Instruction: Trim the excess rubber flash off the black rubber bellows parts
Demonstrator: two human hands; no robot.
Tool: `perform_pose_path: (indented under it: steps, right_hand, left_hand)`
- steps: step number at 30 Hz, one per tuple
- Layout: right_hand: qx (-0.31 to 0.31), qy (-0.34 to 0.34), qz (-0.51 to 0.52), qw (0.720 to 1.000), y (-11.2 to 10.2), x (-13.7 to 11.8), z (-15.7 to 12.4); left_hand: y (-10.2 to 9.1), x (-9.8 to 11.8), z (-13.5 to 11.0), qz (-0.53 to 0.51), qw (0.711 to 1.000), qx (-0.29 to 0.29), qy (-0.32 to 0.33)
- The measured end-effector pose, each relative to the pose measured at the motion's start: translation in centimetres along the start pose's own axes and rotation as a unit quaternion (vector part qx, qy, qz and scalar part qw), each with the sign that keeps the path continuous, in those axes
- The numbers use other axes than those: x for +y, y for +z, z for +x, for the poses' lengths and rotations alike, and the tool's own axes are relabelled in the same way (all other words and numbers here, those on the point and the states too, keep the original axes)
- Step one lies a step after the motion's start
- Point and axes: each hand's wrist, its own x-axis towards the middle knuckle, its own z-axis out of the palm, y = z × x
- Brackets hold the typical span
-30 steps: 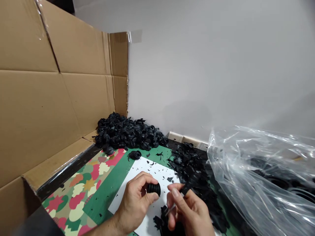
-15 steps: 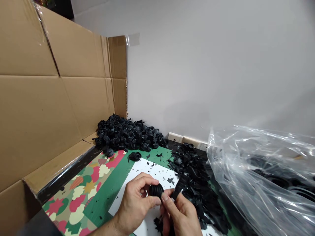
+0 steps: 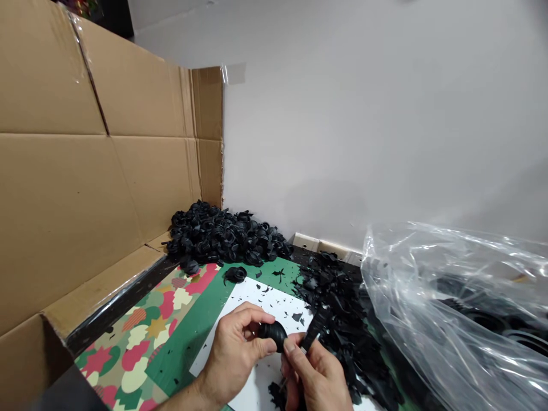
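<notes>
My left hand (image 3: 237, 348) pinches a ribbed black rubber bellows piece (image 3: 275, 334) between thumb and fingers, above a white sheet. Against the right end of this piece, the thumb and forefinger of my right hand (image 3: 319, 371) are pressed together. A slim black-handled tool (image 3: 315, 329) sticks out between the right fingers, with a pale bit near them and a thin shiny end below; its exact kind is not clear. The right fingers partly hide where it meets the rubber. One more black rubber piece (image 3: 235, 275) lies beyond the left hand.
Black rubber pieces are heaped (image 3: 222, 234) in the back corner. Black scraps (image 3: 338, 308) pile on the right, and crumbs dot the white sheet (image 3: 250, 294) and green mat (image 3: 184, 337). Cardboard walls (image 3: 145, 182) stand left; a clear plastic bag (image 3: 411, 274) with black parts is right.
The bellows piece has turned in my left fingers, showing a smoother, rounder side. The black-handled tool has tilted slightly to the right in my right hand.
</notes>
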Motion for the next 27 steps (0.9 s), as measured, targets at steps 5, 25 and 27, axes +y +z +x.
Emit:
perform_pose_path:
  steps: [5,25,27]
  right_hand:
    - [-0.007,0.001,0.005,1.000,0.1,0.0,0.1]
    - [-0.003,0.058,0.171,0.984,0.5,-3.5,-0.3]
    - [-0.010,0.050,0.192,0.980,0.7,-3.8,-0.5]
  left_hand:
    - [-0.1,-0.1,0.2,-0.013,1.000,-0.002,-0.014]
    - [-0.8,-0.8,1.6,-0.083,0.970,-0.044,-0.223]
    - [-0.8,-0.7,1.8,-0.098,0.968,-0.036,-0.228]
